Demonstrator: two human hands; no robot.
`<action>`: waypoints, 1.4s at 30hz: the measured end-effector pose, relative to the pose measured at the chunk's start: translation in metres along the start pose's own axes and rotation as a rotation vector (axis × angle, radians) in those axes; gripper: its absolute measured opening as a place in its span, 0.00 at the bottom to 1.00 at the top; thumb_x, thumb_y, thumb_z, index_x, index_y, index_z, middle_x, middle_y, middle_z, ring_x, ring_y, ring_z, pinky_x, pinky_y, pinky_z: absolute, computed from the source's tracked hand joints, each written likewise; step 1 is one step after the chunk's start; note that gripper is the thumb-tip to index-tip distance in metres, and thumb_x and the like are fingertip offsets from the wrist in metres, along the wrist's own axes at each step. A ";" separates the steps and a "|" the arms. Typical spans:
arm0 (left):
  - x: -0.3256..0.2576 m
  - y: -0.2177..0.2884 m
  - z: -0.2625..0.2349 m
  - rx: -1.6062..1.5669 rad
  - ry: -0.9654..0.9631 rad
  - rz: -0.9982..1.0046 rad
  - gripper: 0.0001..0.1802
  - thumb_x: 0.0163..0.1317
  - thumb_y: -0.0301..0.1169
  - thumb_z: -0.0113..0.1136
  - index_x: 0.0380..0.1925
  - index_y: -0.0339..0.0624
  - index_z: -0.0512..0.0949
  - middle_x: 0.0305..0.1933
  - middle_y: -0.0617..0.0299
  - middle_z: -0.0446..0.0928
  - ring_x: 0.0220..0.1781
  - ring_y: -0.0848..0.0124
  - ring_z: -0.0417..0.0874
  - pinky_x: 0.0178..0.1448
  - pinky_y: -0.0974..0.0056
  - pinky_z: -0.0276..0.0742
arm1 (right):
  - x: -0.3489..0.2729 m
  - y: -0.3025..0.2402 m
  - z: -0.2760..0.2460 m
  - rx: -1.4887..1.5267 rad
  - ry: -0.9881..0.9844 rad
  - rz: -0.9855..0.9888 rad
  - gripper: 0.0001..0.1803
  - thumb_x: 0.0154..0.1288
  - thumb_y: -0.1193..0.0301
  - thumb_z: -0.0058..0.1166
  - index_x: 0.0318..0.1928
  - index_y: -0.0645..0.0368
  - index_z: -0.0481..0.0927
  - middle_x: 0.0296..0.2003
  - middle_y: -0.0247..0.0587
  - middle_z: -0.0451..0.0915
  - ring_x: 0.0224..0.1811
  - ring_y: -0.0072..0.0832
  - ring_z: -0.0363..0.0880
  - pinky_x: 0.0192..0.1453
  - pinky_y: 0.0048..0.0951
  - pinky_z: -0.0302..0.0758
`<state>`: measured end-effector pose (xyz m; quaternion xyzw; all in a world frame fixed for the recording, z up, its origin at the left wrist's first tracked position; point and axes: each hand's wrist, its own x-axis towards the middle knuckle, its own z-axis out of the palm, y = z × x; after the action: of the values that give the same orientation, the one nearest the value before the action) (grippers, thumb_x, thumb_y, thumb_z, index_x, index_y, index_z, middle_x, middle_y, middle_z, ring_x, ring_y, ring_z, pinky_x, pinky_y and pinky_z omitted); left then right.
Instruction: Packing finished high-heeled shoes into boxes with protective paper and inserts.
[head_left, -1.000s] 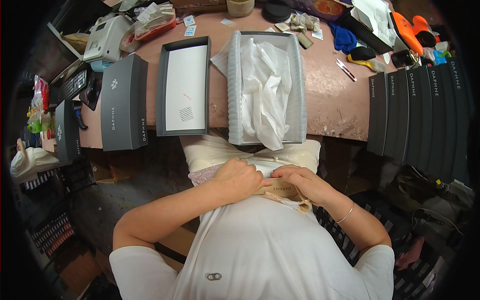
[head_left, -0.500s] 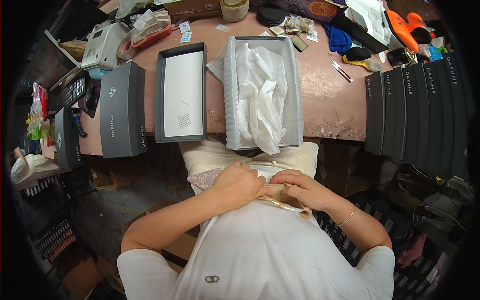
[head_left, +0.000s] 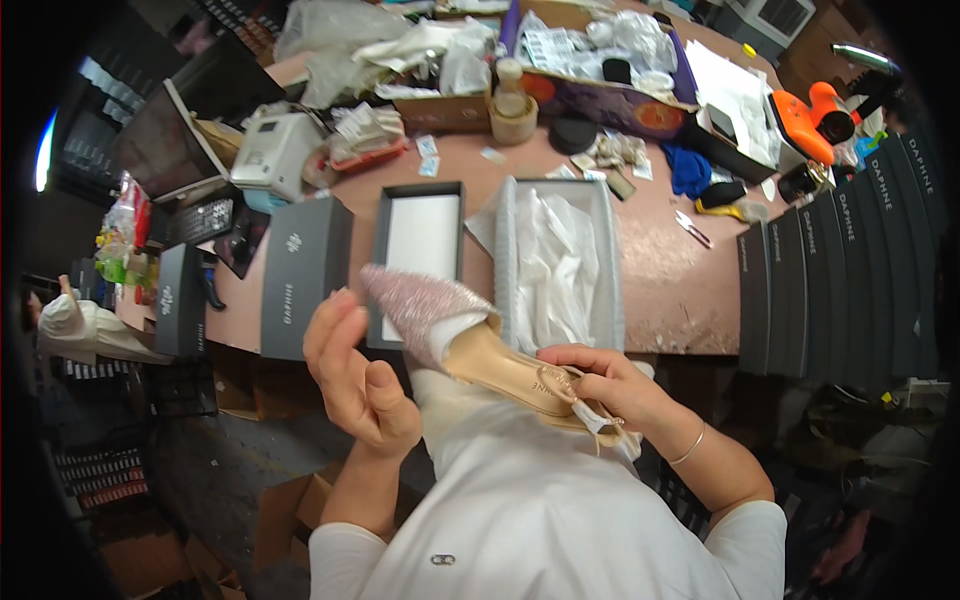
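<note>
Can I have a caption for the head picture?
The right hand holds a glittery pink shoe, the left hand open.

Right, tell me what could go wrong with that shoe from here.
Only the right hand holds the shoe, near its heel end, so the glittery pointed toe might dip. The thin strap lies close to that hand and could snag. The open left hand, beside the toe, might brush it.

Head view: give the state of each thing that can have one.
Glittery pink shoe, held, toe pointing upper left
Right hand, gripping the shoe's rear
Left hand, open, holding nothing
Lined box, open, tissue inside
Grey tray, open, partly hidden
Snips, lying down
Grey boxes at right, standing in a row
</note>
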<state>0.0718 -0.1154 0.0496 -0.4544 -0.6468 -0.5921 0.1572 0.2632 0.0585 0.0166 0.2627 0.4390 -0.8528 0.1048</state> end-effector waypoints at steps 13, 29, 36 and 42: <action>-0.077 -0.012 0.027 -0.684 -0.153 -0.963 0.39 0.63 0.18 0.48 0.71 0.26 0.41 0.75 0.41 0.49 0.75 0.59 0.57 0.75 0.58 0.55 | 0.048 0.047 0.057 0.367 0.089 -0.190 0.32 0.60 0.83 0.44 0.68 0.63 0.60 0.59 0.42 0.69 0.60 0.26 0.70 0.62 0.29 0.70; -0.022 -0.050 0.038 -0.435 -0.307 -0.761 0.13 0.69 0.29 0.53 0.52 0.38 0.76 0.48 0.64 0.77 0.47 0.79 0.76 0.51 0.74 0.72 | 0.101 0.046 -0.082 -1.028 0.397 -0.320 0.42 0.59 0.69 0.60 0.69 0.70 0.54 0.64 0.66 0.63 0.65 0.51 0.67 0.68 0.38 0.64; -0.118 -0.027 0.076 -0.773 -0.056 -0.988 0.38 0.67 0.38 0.59 0.69 0.33 0.54 0.72 0.53 0.57 0.73 0.65 0.59 0.74 0.58 0.56 | 0.054 0.025 -0.053 -0.269 0.416 -0.405 0.38 0.55 0.82 0.49 0.69 0.71 0.56 0.57 0.50 0.73 0.51 0.32 0.77 0.54 0.28 0.73; -0.083 -0.017 0.087 -1.494 0.111 -1.498 0.30 0.63 0.38 0.63 0.63 0.42 0.65 0.57 0.60 0.73 0.58 0.71 0.75 0.62 0.61 0.72 | 0.034 0.010 -0.002 -0.391 0.310 -0.501 0.35 0.59 0.82 0.48 0.69 0.68 0.59 0.53 0.45 0.75 0.50 0.27 0.76 0.54 0.27 0.72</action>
<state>0.1326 -0.0681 -0.0442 0.1067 -0.2253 -0.8052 -0.5380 0.2398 0.0564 -0.0095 0.2482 0.6556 -0.7017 -0.1275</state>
